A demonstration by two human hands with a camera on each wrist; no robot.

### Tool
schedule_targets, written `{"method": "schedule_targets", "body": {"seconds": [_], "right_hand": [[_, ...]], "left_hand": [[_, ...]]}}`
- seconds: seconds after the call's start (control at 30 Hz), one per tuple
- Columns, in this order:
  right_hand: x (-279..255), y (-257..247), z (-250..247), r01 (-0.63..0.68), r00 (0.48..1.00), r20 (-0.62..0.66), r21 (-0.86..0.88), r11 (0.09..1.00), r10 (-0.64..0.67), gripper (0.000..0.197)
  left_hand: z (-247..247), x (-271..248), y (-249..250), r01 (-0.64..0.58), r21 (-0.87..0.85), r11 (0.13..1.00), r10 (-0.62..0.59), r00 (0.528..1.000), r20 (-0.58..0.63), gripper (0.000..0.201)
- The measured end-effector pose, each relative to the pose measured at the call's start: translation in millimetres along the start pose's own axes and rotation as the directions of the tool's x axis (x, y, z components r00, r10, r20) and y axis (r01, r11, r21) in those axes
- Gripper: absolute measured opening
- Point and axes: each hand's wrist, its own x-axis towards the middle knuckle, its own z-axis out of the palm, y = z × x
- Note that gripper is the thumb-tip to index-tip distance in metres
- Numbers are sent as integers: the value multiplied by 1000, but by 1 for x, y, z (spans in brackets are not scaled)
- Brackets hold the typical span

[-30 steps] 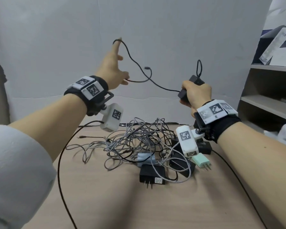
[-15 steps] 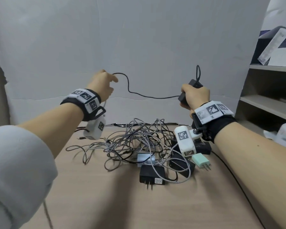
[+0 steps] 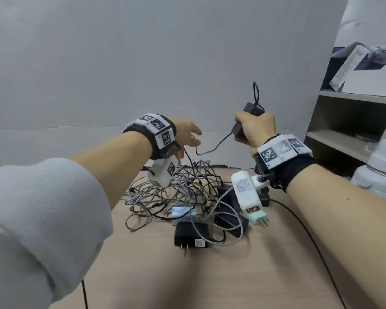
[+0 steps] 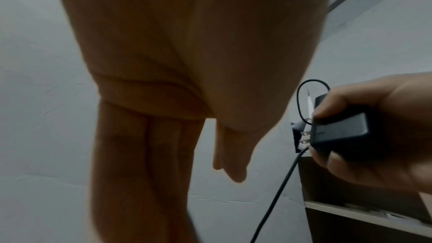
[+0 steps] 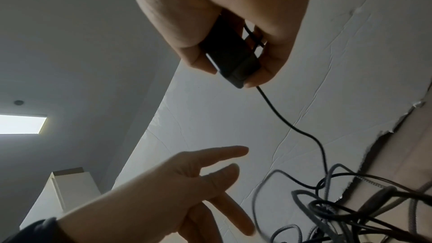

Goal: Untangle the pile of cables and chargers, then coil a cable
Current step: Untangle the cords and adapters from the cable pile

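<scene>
The right hand [image 3: 255, 128] is raised above the pale wooden desk [image 3: 210, 277], its grip closed round one black rectangular charger block [image 3: 246, 118]. From that block one thin black cable [image 3: 212, 148] sags down toward the pile, with a small loop standing above the hand. The left hand [image 3: 188, 136] hovers beside it, fingers straight and spread, holding nothing. On the desk below lies one tangled heap of grey braided cables [image 3: 176, 188]. In it I count two black chargers [image 3: 191, 235], one pale blue-grey charger [image 3: 182, 214] and one mint-green plug [image 3: 257, 217].
</scene>
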Motion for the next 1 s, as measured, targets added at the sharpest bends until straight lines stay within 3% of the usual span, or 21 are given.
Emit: {"method": "schedule_targets", "body": {"seconds": [0.07,0.13,0.23,0.33,0.4,0.5,0.6,0.7,0.8,0.9,1.0], "right_hand": [[2,1,-3,-10,1000,3,9,1000,10,13],[1,2,-2,-21,1000,21,15,1000,21,12],[-6,2,8,-41,994,98,22,999,39,7],[-15,1,19,-80,979,194,82,993,63,9],[-20,-2,23,-94,962,268,115,989,60,10],[-23,-6,22,-116,917,397,147,982,49,17],[-21,-7,17,-142,897,430,60,988,103,28],[-13,-2,11,-40,966,248,-150,988,76,14],[-6,11,4,174,974,203,-393,903,-99,22],[-11,17,6,310,934,327,-538,784,-144,30],[-26,13,16,464,816,573,-580,670,-70,26]], "left_hand": [[1,2,2,-30,5,1000,30,999,-30,44],[-3,3,4,-85,-134,987,80,996,-37,42],[-6,2,12,-247,-279,928,245,969,-43,64],[0,-2,25,-360,-215,908,342,932,-118,74],[7,-3,27,-377,-184,908,335,915,-225,69],[11,0,20,-383,-277,881,295,904,-310,55],[6,3,6,-316,-422,849,162,918,-362,39],[-5,3,-11,-276,-615,739,9,916,-400,33],[-10,0,-28,-242,-760,603,-74,932,-355,31],[-7,-5,-31,-208,-866,455,46,976,-211,49],[0,-14,-16,-222,-875,431,266,957,-111,30]]}}
